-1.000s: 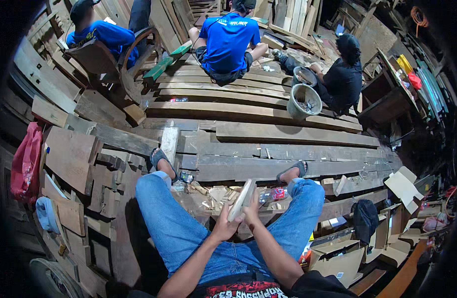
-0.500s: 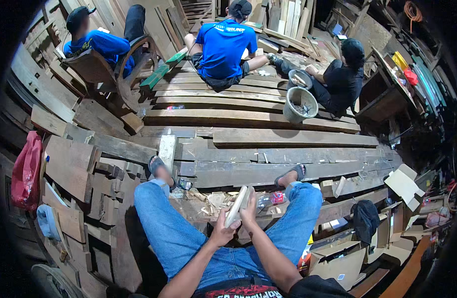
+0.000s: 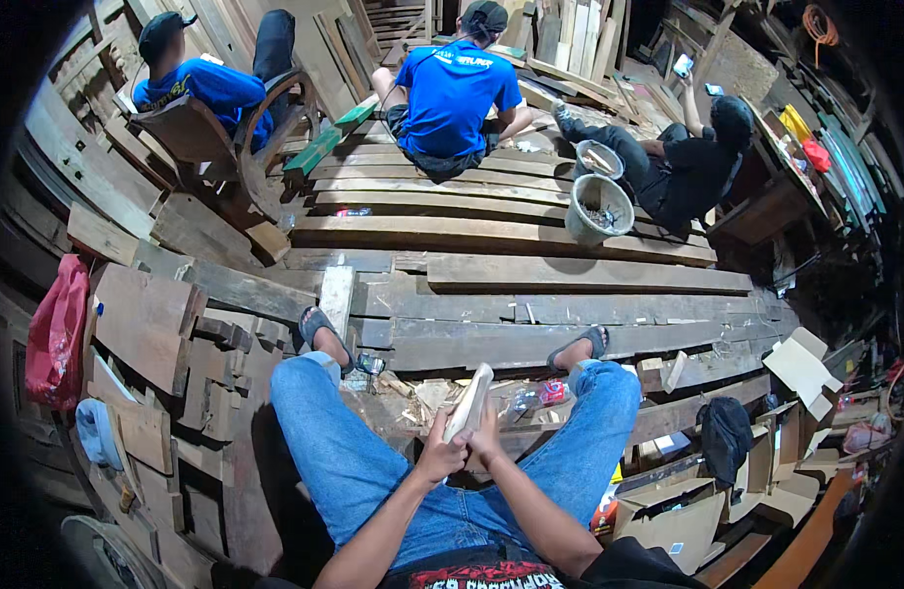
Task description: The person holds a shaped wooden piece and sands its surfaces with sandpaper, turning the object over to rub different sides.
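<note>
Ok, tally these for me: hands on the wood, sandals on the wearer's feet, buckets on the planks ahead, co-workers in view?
Left hand and right hand on the wood: 2
Sandals: 2
Buckets: 2
Co-workers: 3
Total: 9

- A pale wooden piece (image 3: 462,415), slim and smooth-looking, with a narrow, blunt far end; it is tilted, that end pointing up and slightly right.
- A greyer strip (image 3: 483,401) along its right side; whether a separate piece is unclear.
- Lower ends gripped between left hand (image 3: 442,455) and right hand (image 3: 485,440), above the lap.
</note>
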Motion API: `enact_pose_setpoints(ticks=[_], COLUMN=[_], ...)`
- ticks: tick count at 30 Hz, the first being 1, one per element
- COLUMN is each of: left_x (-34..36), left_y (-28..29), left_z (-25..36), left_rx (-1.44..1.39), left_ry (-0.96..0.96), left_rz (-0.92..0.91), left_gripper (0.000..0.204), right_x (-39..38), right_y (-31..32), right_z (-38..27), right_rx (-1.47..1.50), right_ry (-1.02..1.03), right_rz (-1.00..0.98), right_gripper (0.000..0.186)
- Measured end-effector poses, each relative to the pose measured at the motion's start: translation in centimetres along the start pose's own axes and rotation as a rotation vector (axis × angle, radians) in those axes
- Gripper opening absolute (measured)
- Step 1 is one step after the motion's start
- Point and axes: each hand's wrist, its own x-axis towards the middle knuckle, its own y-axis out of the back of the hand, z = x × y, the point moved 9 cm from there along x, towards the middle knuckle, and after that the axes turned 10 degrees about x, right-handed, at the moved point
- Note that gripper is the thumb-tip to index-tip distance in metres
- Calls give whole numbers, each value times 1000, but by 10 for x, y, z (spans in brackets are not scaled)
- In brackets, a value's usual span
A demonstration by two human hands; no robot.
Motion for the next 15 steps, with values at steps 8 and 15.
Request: enact_pose_setpoints(ticks=[8, 15], left_x=[5, -6], left_y=[-13, -13], left_z=[-1, -7], left_rx=[-26, -224], left_ry=[30, 154], left_rz=[-69, -138], left_gripper=[67, 61], right_x=[0, -14], right_y=[12, 10], right_z=[11, -8], right_rx=[126, 201], right_ry=[106, 47], right_rz=[120, 67], right_gripper=[67, 82])
